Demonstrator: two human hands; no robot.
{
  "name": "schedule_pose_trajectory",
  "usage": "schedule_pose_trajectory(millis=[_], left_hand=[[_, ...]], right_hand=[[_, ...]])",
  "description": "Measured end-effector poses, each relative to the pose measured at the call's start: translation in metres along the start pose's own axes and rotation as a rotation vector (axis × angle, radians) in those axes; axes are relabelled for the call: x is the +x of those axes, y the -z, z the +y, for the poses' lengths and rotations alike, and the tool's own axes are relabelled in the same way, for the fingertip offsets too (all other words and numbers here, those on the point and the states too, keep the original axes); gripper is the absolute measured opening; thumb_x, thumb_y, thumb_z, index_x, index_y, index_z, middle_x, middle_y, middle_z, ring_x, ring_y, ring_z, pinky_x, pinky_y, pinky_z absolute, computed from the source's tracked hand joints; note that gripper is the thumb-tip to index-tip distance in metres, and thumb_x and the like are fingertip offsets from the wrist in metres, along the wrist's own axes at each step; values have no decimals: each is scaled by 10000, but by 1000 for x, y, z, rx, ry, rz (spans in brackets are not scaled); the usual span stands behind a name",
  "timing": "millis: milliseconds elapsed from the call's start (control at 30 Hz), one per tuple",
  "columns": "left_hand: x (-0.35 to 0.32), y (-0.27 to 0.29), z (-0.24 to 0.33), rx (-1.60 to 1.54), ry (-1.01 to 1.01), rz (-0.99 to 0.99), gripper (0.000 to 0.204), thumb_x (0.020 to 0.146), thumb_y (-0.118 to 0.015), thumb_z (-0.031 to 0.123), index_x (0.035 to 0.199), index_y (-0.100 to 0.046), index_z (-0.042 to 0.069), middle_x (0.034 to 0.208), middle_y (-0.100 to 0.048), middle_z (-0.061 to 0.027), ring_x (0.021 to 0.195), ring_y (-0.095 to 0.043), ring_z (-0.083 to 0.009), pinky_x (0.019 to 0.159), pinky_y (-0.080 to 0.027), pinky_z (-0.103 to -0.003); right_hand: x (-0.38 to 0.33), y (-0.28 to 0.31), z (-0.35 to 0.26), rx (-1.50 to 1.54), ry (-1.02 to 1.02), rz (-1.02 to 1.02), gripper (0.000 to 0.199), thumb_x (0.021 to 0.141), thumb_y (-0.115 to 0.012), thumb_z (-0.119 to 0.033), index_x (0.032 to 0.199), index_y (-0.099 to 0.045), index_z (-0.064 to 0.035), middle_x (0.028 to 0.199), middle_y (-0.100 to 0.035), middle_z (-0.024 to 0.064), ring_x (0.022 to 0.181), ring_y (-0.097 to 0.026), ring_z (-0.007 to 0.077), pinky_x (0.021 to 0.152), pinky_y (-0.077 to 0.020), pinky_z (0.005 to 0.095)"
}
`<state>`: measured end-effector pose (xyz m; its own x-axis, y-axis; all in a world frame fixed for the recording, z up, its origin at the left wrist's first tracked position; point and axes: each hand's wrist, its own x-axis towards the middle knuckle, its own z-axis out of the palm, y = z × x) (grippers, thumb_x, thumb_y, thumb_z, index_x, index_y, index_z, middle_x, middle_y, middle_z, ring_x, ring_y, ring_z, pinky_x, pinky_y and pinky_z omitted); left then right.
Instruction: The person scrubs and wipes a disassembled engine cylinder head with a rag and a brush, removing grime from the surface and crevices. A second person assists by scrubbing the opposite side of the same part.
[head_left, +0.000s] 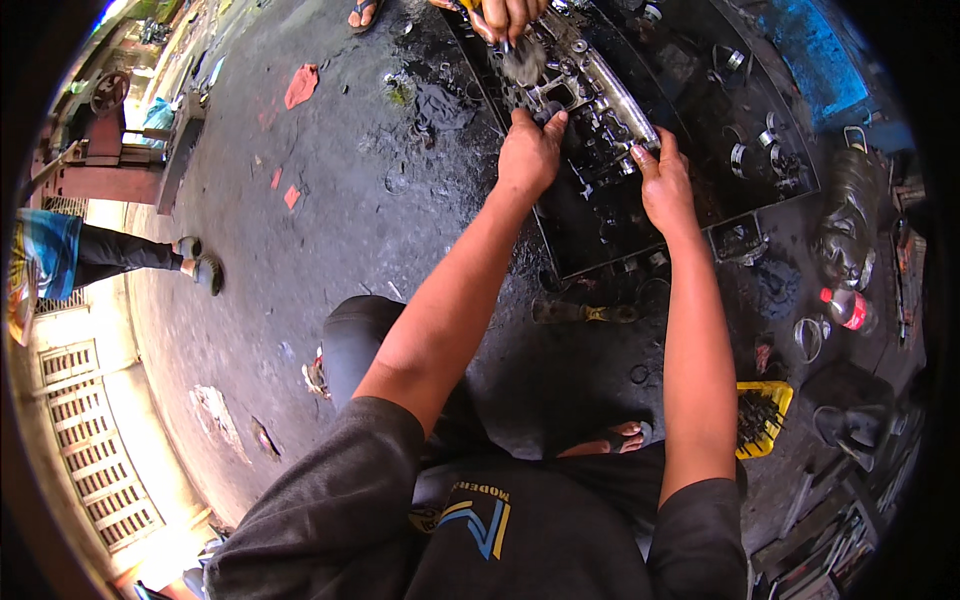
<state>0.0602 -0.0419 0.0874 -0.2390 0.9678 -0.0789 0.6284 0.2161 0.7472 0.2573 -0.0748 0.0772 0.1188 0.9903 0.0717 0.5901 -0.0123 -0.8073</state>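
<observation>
A grey metal engine cylinder head, oily and full of openings, lies slantwise over a wide black tray. My left hand grips its near left side, fingers curled at the edge. At its near right end my right hand is closed round the corner, thumb on top. Across from me, a co-worker's hands hold a brush with greyish bristles against the far part of the cylinder head. My fingertips are partly hidden by the metal.
Metal rings and small dark parts lie in the tray. A brush with a yellow band rests before it. At right are a bottle with a red cap and a yellow basket. Another person's legs show at left.
</observation>
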Motion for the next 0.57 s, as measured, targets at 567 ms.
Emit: schedule_pose_trajectory(millis=[567], left_hand=[[2,-12,-35,-1214,597,-317,403,863,-738,190,1195,-604,7,1115,-666,-131,950,-659,-300,879,-538,-488]], right_hand=[[17,6,-3,-177,-162,-119,346,949,-612,-209,1211,-565,12,1075,-678,236,1037,-642,374,889,-449,420]])
